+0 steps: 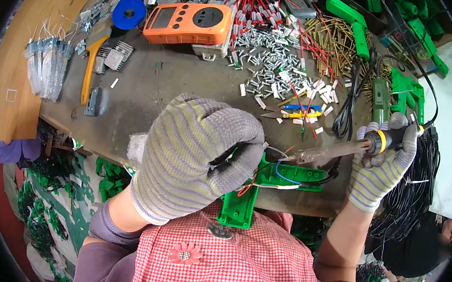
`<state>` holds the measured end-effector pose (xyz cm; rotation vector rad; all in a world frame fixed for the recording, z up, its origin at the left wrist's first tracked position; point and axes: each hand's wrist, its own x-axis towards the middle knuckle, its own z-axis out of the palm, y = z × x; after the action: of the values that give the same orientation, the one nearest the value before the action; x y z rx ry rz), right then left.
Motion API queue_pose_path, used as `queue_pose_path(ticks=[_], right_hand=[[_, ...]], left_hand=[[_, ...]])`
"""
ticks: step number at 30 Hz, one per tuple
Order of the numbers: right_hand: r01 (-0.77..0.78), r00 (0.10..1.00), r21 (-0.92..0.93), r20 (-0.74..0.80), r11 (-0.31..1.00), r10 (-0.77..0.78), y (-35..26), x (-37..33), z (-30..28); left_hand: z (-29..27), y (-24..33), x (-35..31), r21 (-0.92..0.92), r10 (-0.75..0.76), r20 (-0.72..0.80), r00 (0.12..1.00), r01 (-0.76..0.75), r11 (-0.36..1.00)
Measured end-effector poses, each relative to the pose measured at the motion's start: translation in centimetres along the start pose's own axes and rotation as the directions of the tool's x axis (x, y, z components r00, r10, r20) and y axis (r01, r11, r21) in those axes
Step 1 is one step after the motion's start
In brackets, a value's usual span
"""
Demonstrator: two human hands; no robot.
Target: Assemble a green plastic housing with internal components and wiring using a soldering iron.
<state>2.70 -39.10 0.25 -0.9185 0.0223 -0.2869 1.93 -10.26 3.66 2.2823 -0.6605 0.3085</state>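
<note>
My left hand [196, 146], in a striped knit glove, is closed in a pinch. A thin pale wire [274, 149] runs from its fingertips to the tip of a soldering iron [332, 152]. The iron lies in my gloved right hand [381, 173], whose fingers wrap round its black handle with a yellow ring. Under the iron's tip sits a green gun-shaped plastic half-shell [238, 205] at the table's front edge. Blue, red and white wires cross it, and a black cord enters at its right end. My left hand hides part of the shell.
Beyond my hands lie a pile of small metal pins [267, 69], brass-coloured rods [326, 37], red wires and yellow-handled cutters [298, 115]. An orange meter [189, 24], blue spool [129, 11] and yellow-handled brush [92, 59] are farther left. Black cords [414, 173] hang at right.
</note>
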Motion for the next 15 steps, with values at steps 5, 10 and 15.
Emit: queue_pose_path(ticks=[5,10,15], right_hand=[[0.029,0.991,0.022,-0.130,0.999,-0.026,0.40,-0.41,-0.28],[0.023,0.998,-0.001,-0.063,1.000,-0.023,0.39,-0.26,-0.88],[0.012,0.997,-0.043,-0.074,0.999,-0.015,0.40,-0.26,-0.72]], left_hand=[[0.39,-0.09,0.19,0.046,-0.005,-0.022,1.000,0.006,0.999],[0.85,-0.46,0.27,0.045,0.028,-0.054,0.998,-0.025,0.999],[1.05,-0.60,0.61,0.057,0.058,-0.040,0.998,-0.055,0.997]])
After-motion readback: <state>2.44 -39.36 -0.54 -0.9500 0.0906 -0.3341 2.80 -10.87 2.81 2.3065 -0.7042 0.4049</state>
